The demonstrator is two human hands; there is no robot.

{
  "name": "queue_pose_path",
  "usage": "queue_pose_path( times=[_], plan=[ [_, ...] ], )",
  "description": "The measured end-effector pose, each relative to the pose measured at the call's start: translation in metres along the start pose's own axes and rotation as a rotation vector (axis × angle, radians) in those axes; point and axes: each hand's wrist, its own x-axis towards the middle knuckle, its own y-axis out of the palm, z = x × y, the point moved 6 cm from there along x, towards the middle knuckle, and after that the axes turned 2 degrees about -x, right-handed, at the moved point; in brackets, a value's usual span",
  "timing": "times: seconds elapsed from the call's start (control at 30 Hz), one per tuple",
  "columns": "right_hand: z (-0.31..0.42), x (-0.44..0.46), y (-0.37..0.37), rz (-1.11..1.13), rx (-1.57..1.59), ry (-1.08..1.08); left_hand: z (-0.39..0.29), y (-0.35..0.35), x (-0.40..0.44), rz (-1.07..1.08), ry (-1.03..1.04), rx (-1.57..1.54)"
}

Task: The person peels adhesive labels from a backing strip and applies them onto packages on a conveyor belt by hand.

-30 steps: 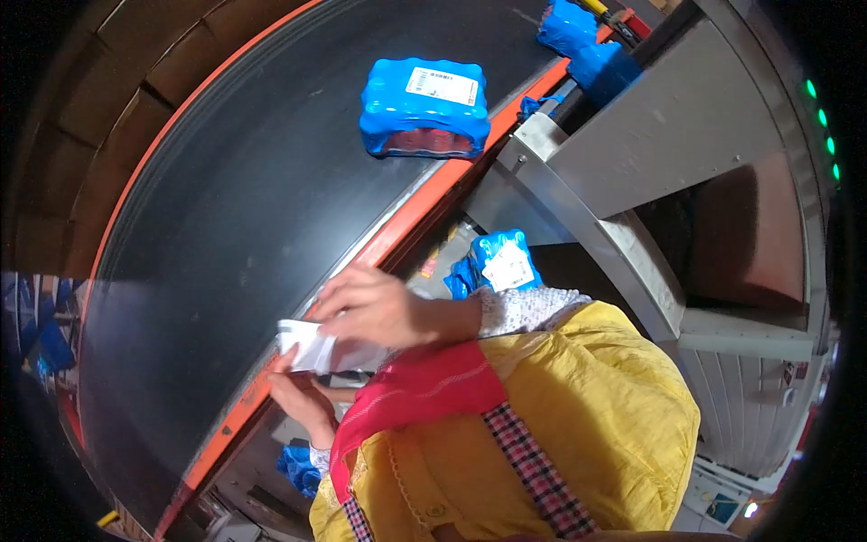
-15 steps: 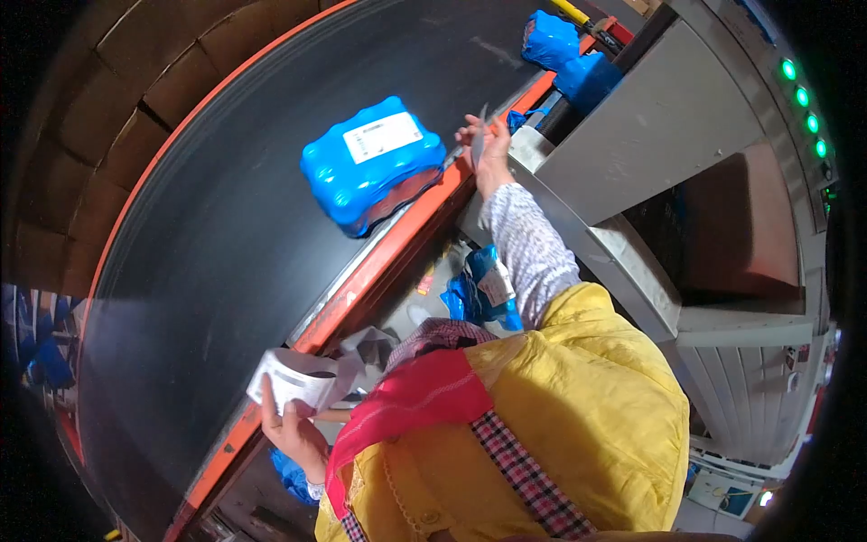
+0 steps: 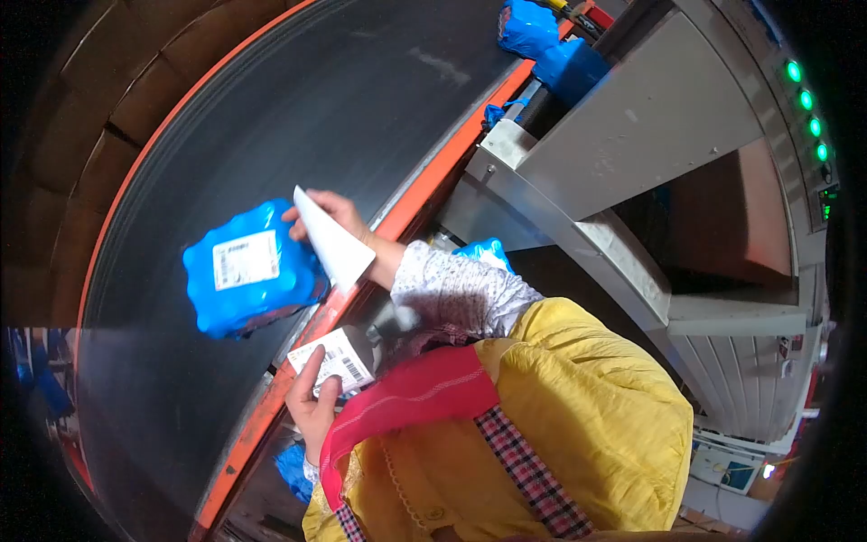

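Observation:
A blue shrink-wrapped pack (image 3: 257, 294) with a white printed label on top lies on the black conveyor belt (image 3: 135, 397), close to its orange edge. My right hand (image 3: 339, 217) is at the pack's right side, holding a white label sheet (image 3: 327, 239) that hangs tilted over the belt's edge. Nearer to my body, my left hand (image 3: 312, 406) pinches a strip of printed labels (image 3: 336, 359) between thumb and fingers. The strip curls back toward my red apron band.
Two more blue packs (image 3: 528, 29) (image 3: 571, 70) sit at the belt's far right end. A grey metal machine frame (image 3: 650, 126) with green lights stands on the right. Below the belt's edge is another blue pack (image 3: 488, 253). Brown cartons (image 3: 81, 117) line the far side.
The labelled pack has moved along the belt toward the lower left. My right hand has come back from the upper right to the pack with the sheet. The left hand stays near the belt's edge.

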Motion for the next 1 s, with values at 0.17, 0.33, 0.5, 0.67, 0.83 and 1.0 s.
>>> queue_pose_path(
  times=[0.17,0.33,0.5,0.67,0.83,1.0],
  plan=[
    [0.114,0.006,-0.093,-0.322,0.216,-0.403,-0.001,-0.009,0.006,-0.064,0.054,0.092],
    [0.205,0.011,-0.205,-0.615,-0.041,-0.48,0.001,-0.018,0.015,-0.162,0.041,0.106],
    [0.259,0.027,-0.268,-0.819,-0.123,-0.596,0.032,-0.037,0.035,-0.307,0.016,-0.086],
    [0.294,0.026,-0.322,-0.929,-0.401,-0.616,0.022,-0.041,0.046,-0.316,0.046,-0.014],
    [0.325,0.004,-0.36,-1.158,-0.532,-0.602,0.025,-0.04,0.054,-0.23,0.058,-0.091],
    [0.397,0.022,-0.433,-1.322,-0.761,-0.803,0.038,-0.037,0.078,-0.092,-0.107,-0.101]
  ],
)
